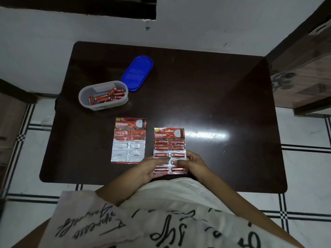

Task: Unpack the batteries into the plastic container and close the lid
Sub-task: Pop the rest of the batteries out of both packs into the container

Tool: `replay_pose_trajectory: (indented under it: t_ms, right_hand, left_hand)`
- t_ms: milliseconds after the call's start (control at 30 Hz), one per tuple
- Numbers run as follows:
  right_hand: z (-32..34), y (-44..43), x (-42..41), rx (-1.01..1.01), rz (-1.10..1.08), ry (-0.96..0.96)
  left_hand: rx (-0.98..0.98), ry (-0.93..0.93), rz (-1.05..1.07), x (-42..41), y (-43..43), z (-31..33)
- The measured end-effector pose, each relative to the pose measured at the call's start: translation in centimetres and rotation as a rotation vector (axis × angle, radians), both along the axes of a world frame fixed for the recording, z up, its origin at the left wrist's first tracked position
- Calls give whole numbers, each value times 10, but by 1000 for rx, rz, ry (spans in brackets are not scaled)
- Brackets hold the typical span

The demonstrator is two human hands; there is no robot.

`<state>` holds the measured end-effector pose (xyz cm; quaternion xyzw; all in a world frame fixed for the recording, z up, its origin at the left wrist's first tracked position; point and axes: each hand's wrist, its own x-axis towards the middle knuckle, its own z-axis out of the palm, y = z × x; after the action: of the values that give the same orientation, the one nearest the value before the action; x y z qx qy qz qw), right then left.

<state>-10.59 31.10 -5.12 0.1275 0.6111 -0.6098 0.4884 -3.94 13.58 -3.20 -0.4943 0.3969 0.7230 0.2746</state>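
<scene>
Near the front edge of the dark table [215,104], a full battery pack [169,140] is held flat on the tabletop by both hands. Its lower left edge is gripped by the left hand [148,169], whose fingers are curled against the side of the card with the thumb laid across the front. The lower right edge is gripped by the right hand [193,163]; its thumb is pressed on one of the battery cells in the right column, and the other fingers are bent round the edge of the card. Two columns of red batteries can be seen under the plastic.

Just to the left of it, and apart from it, an empty battery pack [129,142] is laid face up, its clear pockets hollow. Farther back on the left, a plastic container [107,105] is placed open, with loose batteries [107,96] piled inside. Its blue lid [138,73] is set flat on the table just behind and to the right of the container; whether the two touch cannot be told. White cloth with dark lettering [161,221] is seen in the foreground, and a white tiled floor [304,167] with dark lines is seen round the table.
</scene>
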Motion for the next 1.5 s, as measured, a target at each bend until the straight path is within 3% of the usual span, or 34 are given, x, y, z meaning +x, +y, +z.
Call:
replay_pose_trajectory:
  t_ms: [600, 867, 1300, 1500]
  right_hand:
    - [7, -4, 8, 37, -115, 57]
    - [8, -1, 8, 45, -211, -123]
    - [6, -8, 1, 207, -194, 8]
    - [9, -5, -1, 171, -173, -52]
  left_hand:
    - [119, 86, -38, 0, -8, 3]
    - [153, 119, -53, 3, -11, 3]
    - [159, 145, 45, 8, -3, 4]
    - [191, 116, 82, 7, -2, 6]
